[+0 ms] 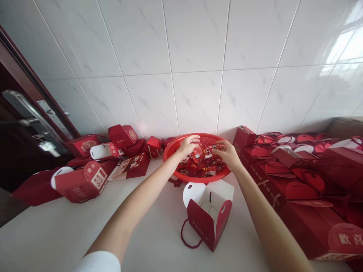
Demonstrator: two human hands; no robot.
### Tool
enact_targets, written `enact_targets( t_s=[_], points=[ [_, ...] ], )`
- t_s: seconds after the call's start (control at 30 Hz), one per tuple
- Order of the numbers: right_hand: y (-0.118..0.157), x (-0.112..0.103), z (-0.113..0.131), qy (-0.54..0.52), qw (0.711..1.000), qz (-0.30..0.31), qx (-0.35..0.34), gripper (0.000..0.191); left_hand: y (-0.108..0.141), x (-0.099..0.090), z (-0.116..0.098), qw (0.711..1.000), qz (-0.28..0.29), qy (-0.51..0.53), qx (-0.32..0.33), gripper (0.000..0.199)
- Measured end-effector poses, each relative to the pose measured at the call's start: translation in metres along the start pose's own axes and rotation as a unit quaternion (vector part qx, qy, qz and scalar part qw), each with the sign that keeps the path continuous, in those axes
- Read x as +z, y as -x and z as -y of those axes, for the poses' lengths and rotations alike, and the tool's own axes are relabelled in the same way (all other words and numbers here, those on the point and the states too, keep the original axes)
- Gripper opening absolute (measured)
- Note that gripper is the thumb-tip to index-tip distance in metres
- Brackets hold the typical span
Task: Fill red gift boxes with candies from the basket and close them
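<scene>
A red plastic basket (168,152) with perforated sides stands against the wall, filled with wrapped sweets (210,170). My left hand (189,146) reaches over its left side, fingers curled on a shiny red sweet packet (197,155). Over the right side, my right hand (227,154) pinches a small wrapped sweet (213,148) between thumb and fingers. Between my forearms, in front of the basket, stands an open dark red gift box (200,221) with a white inside. Its flaps are spread, and a red cord handle (183,236) hangs out at the left.
Several red gift boxes (82,181) lie in a loose group on the left of the white table (147,241). Many more boxes (306,223) are packed together at the right. A tiled wall (195,102) rises behind. At far left is a dark door with a metal handle (34,117).
</scene>
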State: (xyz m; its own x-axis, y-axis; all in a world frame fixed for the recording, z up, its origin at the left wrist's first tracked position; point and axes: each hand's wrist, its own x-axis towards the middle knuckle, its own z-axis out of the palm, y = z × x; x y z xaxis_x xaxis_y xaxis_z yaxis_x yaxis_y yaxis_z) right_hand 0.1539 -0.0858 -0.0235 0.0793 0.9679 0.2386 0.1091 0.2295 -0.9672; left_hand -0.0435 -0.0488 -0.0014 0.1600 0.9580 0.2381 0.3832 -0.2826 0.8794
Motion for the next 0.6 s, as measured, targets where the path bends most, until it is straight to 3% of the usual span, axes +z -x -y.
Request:
enact_targets(
  t_s=[0.07,0.17,0.3,0.37,0.43,0.53,0.6],
  points=[
    [0.000,-0.001,0.000,0.016,1.000,-0.006,-0.014,0.044,-0.002,0.000,0.000,0.999,-0.028,-0.027,0.017,0.043],
    [0.001,-0.001,0.000,0.019,0.999,0.035,-0.024,0.032,-0.003,-0.001,0.002,0.995,-0.054,-0.082,0.028,0.043],
    [0.003,0.001,0.003,-0.004,0.999,0.035,-0.021,0.031,0.001,-0.002,0.004,0.987,-0.023,-0.158,0.022,0.036],
    [0.004,0.002,0.005,-0.039,0.999,0.033,-0.010,0.029,0.005,-0.001,0.001,0.984,0.029,-0.174,0.029,0.029],
    [0.005,0.002,0.006,-0.068,0.997,0.031,-0.001,0.026,0.011,0.003,-0.003,0.973,0.136,-0.182,0.036,0.022],
    [0.006,0.003,0.008,-0.066,0.998,0.020,0.000,0.022,0.019,0.010,-0.010,0.919,0.318,-0.232,0.030,0.022],
    [0.006,0.004,0.008,-0.057,0.998,0.014,0.002,0.021,0.023,0.015,-0.012,0.881,0.371,-0.294,0.025,0.035]
  ],
)
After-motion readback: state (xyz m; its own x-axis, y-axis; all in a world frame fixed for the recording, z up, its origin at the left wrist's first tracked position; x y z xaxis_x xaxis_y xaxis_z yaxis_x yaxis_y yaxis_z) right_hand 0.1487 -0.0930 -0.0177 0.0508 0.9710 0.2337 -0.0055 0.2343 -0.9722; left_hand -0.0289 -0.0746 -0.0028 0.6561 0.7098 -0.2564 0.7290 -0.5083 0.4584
